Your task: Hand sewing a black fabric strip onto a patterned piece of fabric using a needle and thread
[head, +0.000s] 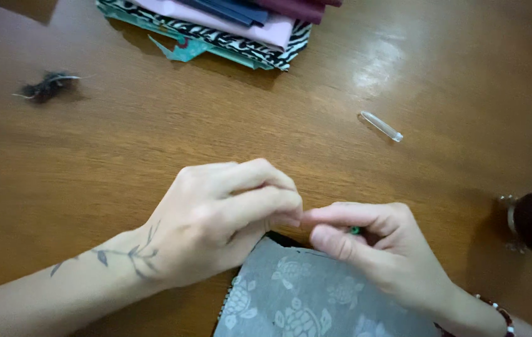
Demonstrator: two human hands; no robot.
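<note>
Early stage, I'd judge: left hand [216,218] and right hand [366,249] pinch fingertips together at frame centre-bottom over grey turtle-print fabric [303,299] (small green item in right pinch). Clear cap [381,126] lies upper right.

Dim warm light; glare patch on table [375,65]; soft blur throughout.
</note>
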